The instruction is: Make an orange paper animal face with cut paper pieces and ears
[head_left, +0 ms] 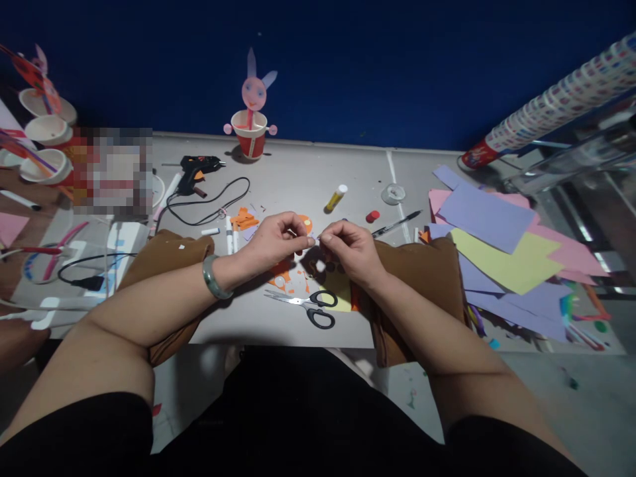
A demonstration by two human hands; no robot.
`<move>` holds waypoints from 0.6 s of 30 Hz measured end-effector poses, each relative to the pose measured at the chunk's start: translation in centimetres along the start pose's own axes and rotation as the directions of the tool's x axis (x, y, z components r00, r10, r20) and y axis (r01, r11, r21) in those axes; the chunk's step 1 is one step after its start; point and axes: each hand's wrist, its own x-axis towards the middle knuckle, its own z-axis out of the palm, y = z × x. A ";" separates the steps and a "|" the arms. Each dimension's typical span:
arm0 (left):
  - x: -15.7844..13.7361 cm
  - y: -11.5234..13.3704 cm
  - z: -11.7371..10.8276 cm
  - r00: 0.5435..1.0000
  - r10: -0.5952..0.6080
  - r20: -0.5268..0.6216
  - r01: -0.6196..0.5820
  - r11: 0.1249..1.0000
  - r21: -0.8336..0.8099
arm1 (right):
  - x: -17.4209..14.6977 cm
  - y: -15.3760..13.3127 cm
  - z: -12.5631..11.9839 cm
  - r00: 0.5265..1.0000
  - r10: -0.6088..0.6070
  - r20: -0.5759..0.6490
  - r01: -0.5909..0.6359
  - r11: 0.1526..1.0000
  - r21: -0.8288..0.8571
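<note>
My left hand (278, 240) and my right hand (350, 248) are close together over the middle of the table, each with thumb and forefinger pinched. Whatever lies between the fingertips is too small to make out. Behind the left fingers shows an orange round piece (305, 223). Below the hands are orange paper scraps (281, 277) and black-handled scissors (309, 304), lying partly open on a yellow paper (342, 296). A glue stick (336, 198) stands uncapped beyond the hands, with a red cap (372, 216) to its right.
A glue gun (195, 173) with a looped cord lies at left. A paper cup with a rabbit figure (250, 136) stands at the back. Tape (393, 193) and a pen (397, 224) lie right of the glue stick. Coloured paper (489, 215) and stacked cups (551, 99) occupy the right. Brown cushions (417, 291) lie under my forearms.
</note>
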 end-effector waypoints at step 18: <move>0.0 0.2 0.0 1.000 -0.013 0.014 0.013 0.999 0.047 | 0.0 0.0 0.0 1.000 0.009 0.004 -0.008 0.998 -0.067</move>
